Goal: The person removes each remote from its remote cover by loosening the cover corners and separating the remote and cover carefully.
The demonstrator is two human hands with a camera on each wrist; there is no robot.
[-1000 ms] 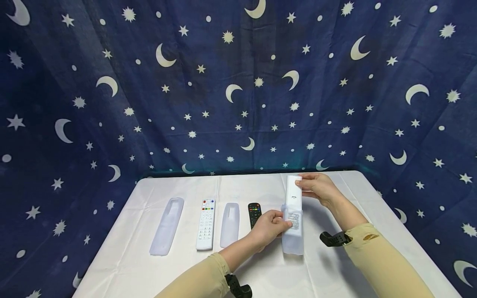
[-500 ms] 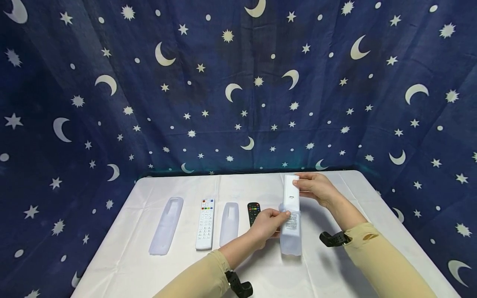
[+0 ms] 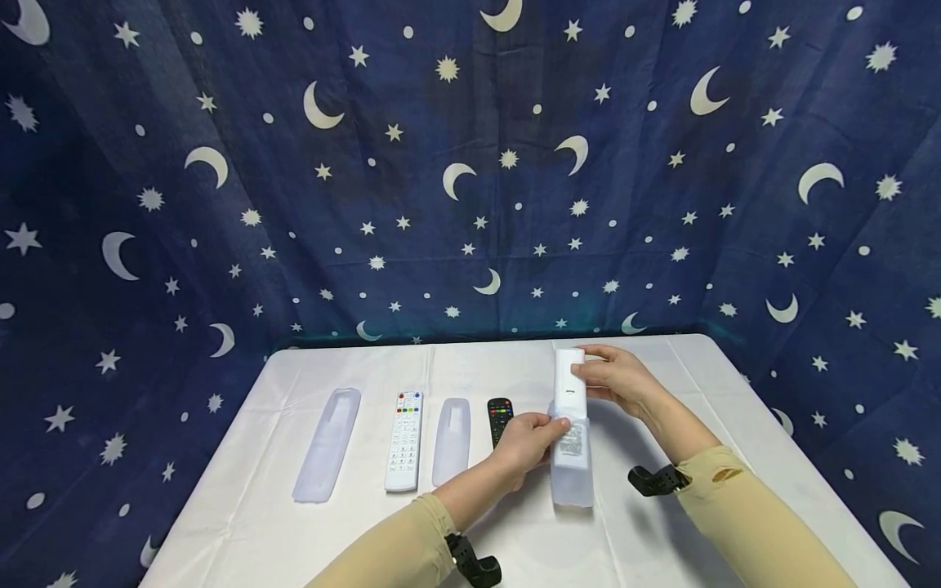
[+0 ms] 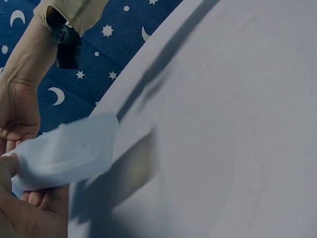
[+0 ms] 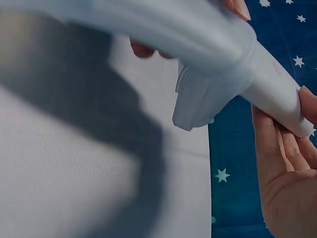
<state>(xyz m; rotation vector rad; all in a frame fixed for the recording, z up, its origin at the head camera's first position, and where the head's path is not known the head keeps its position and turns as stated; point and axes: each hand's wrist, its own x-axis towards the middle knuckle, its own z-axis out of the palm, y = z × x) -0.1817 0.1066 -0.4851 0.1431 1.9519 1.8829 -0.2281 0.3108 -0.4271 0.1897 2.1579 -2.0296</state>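
Observation:
A white remote control, its back toward me, is partly inside a translucent silicone cover. The cover wraps its lower part, and a label shows through it. My left hand grips the cover at its left edge near the opening, thumb on the front. My right hand pinches the remote's bare upper end. Both are held above the table. From the right wrist, a loose flap of the cover hangs beside the bare part of the remote. The cover's closed end shows in the left wrist view.
On the white-covered table, left of my hands, lie a larger empty silicone cover, a white button-side-up remote, a smaller silicone cover and a black remote, partly hidden by my left hand. A starry curtain hangs behind.
Remote and cover have shifted slightly left together with my right hand. My left thumb has moved higher on the cover, close to its opening. Things on the table have stayed put.

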